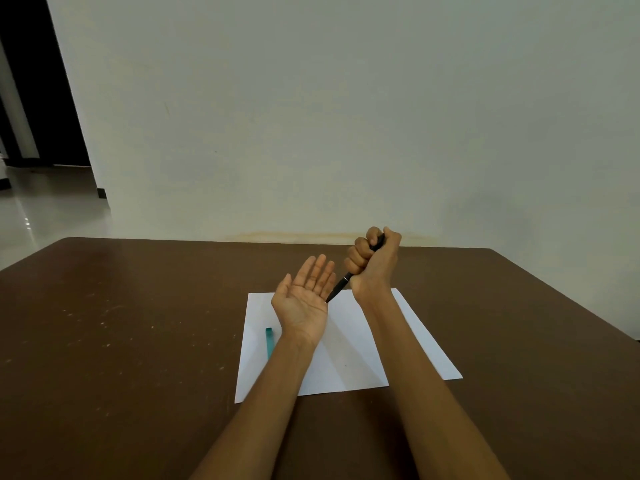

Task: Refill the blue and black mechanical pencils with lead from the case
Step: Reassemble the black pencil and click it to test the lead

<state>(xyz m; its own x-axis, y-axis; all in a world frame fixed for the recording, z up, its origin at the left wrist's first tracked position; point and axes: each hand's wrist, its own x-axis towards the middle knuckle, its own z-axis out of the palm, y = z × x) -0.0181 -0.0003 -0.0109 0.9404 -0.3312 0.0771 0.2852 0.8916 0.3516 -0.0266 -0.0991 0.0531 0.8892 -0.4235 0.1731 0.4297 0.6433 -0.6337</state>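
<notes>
Right hand (372, 261) fisted around the black mechanical pencil (346, 280), tip angled down against the edge of the left hand (304, 296), palm up, fingers spread. Beneath: white paper (349, 344); teal lead case (269, 342) lying flat; brown table (121, 323).

Both forearms are bare, with no sleeves in view. The left hand (304, 299) and right hand (372, 261) carry nothing worn.

The right hand (374, 261) is gripping the black mechanical pencil (346, 281) in a fist, its tip touching the flat upturned left hand (304, 299) above the white paper (349, 344)
</notes>
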